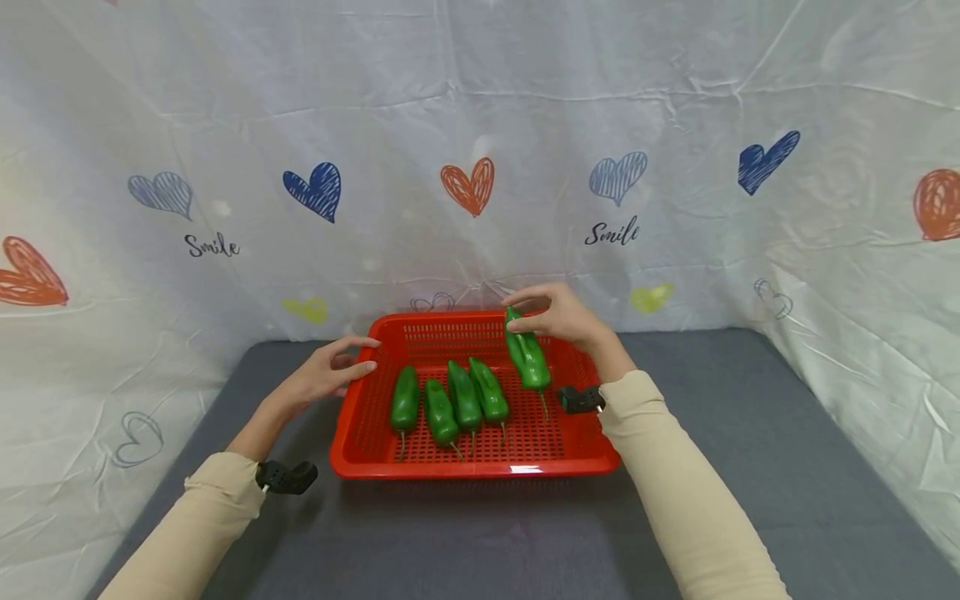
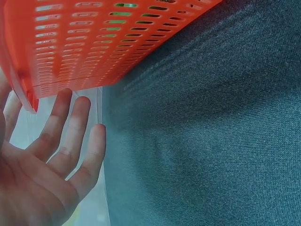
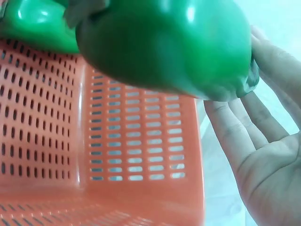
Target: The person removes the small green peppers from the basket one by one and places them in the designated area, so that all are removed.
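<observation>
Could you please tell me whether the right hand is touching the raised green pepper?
Touching: the head view shows the right hand pinching the raised green pepper by its stemless end.

Beyond the hands (image 1: 330,372), a creased white sheet (image 1: 525,67) is printed with blue, orange and yellow hearts (image 1: 465,185) and "Smile" lettering (image 1: 611,233). Below the hands, the tabletop (image 1: 712,425) is covered in dark grey woven fabric (image 2: 211,136).

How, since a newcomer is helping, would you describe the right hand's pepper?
Find the red basket on the grey table. Toward its right side, the right hand holds a green pepper, stem down. Only this one is held; four others lie inside.
</observation>
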Motion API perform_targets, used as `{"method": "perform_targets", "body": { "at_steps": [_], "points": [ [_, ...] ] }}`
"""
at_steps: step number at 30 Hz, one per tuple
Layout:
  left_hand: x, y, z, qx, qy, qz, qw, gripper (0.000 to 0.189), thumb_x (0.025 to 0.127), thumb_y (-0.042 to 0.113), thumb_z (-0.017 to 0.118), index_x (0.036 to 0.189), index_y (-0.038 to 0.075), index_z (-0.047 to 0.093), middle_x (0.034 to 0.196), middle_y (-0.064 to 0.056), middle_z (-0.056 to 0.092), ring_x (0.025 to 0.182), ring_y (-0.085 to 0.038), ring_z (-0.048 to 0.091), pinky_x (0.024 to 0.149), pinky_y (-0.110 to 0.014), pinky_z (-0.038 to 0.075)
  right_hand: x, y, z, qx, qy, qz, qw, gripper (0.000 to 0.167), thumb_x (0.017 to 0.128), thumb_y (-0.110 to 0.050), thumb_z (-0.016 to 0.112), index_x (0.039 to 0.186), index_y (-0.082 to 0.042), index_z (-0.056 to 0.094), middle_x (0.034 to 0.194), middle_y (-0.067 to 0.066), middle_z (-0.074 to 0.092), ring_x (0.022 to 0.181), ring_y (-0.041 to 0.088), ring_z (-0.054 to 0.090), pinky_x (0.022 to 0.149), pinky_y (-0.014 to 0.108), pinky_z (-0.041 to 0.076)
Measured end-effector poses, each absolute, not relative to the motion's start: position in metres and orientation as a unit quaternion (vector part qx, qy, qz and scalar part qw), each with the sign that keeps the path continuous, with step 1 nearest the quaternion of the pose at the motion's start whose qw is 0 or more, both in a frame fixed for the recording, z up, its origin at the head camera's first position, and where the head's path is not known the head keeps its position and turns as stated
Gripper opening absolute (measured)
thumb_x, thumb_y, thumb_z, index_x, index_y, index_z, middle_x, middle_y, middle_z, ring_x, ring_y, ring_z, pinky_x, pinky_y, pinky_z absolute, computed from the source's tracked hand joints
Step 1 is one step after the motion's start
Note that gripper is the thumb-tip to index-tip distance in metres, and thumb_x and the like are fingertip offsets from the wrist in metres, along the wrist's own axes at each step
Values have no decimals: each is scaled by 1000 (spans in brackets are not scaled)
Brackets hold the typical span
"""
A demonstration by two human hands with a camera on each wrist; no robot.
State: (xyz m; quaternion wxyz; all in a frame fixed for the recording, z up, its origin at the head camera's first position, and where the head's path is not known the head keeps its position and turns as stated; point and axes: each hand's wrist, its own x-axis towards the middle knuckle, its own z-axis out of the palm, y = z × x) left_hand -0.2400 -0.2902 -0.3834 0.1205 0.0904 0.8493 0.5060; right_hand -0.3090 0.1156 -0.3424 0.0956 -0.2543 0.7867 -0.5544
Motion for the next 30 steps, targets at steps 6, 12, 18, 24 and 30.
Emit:
{"method": "perform_targets", "body": {
  "at_steps": [6,12,18,24,30],
  "points": [
    [-241,-291,-385,95,850,503,123,60,99,33,69,151,12,47,153,-27,39,130,-43,48,84,-47,55,-307,129,-340,-246,782,-565,96,40,87,-5,81,126,-2,71,134,23,60,118,31,60,84,45,54],
    [-240,-292,-385,100,849,505,123,58,99,34,69,149,11,48,159,-25,28,143,-47,29,87,-52,54,-304,144,-338,-226,767,-593,99,41,89,-4,80,128,1,69,130,24,62,109,29,64,83,39,56],
    [-241,-293,-388,102,850,504,116,57,100,34,69,148,11,49,160,-25,28,144,-47,27,88,-53,53,-299,158,-336,-211,766,-602,74,39,89,-5,80,127,0,70,124,21,66,105,27,66,80,37,56],
    [-240,-292,-390,102,842,518,113,57,99,32,69,148,10,50,154,-26,37,134,-45,45,87,-51,54,-294,173,-333,-194,775,-599,59,42,90,-10,80,130,-1,68,130,22,63,109,29,64,84,44,54],
    [-242,-293,-391,104,841,521,104,56,99,30,70,147,9,51,146,-26,48,118,-38,59,85,-49,55,-287,187,-329,-185,780,-595,52,46,90,-14,80,132,-2,66,137,21,58,115,29,61,92,51,50]
  ]
}}
